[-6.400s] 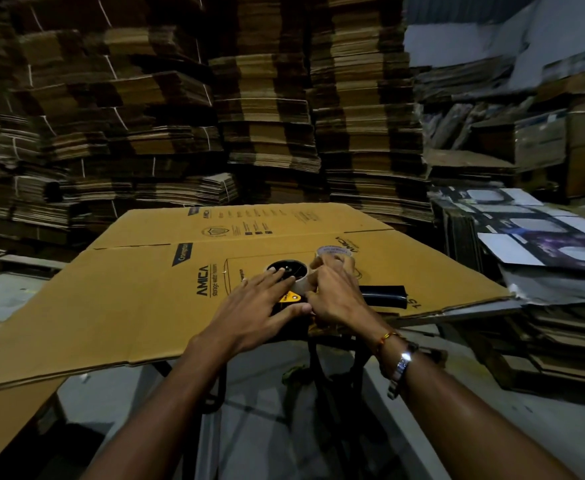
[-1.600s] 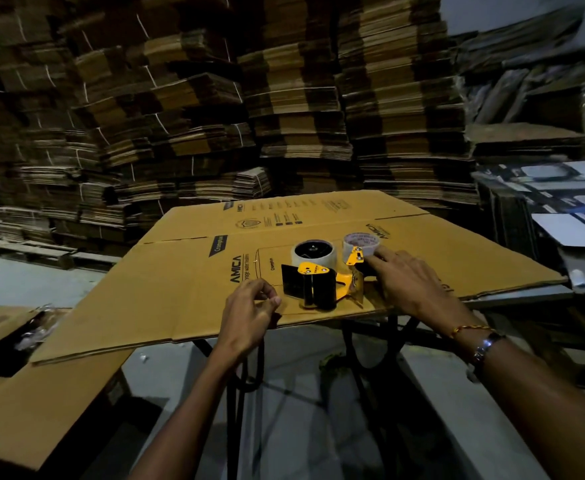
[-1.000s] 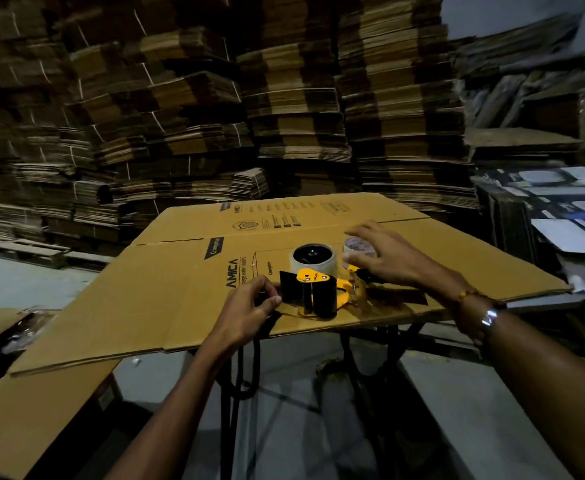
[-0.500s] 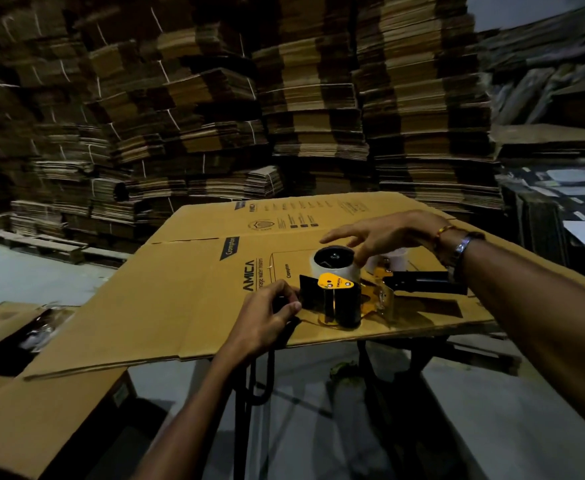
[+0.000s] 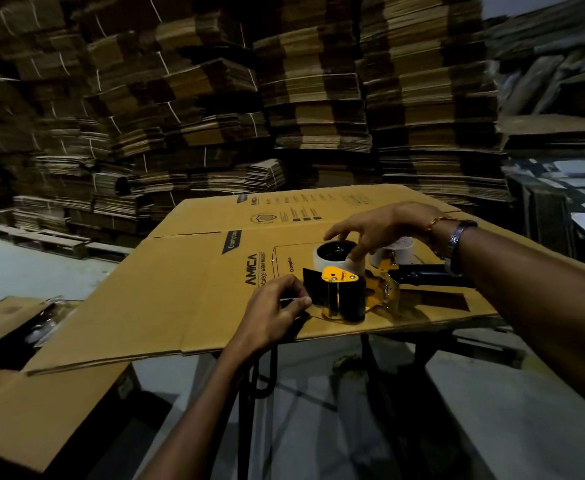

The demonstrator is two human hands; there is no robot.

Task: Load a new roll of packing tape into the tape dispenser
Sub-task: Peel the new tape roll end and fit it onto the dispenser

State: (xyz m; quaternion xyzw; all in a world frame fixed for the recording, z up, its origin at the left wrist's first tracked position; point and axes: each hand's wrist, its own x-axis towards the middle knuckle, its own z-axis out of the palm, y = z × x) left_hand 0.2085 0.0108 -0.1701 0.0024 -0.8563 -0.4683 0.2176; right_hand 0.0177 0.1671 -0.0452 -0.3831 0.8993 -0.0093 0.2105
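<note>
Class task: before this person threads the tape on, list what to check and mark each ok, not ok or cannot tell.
1. Tape roll seated on tape dispenser: ok.
2. Right hand steadying the roll: ok, fingers touch it.
3. Left hand pinching the dispenser's front end: ok.
4. Tape end found and peeled: cannot tell.
5. Dispenser lying flat on the cardboard sheet: ok.
6. Second roll clear of the path: ok, it sits behind.

- The left hand [image 5: 273, 311] is low and near, its forearm reaching up from the bottom edge, fingers curled with thumb and forefinger pinched together.
- The right hand [image 5: 375, 226] is farther out, palm down, fingers spread and pointing downward, forearm entering from the right with bracelets at the wrist.
</note>
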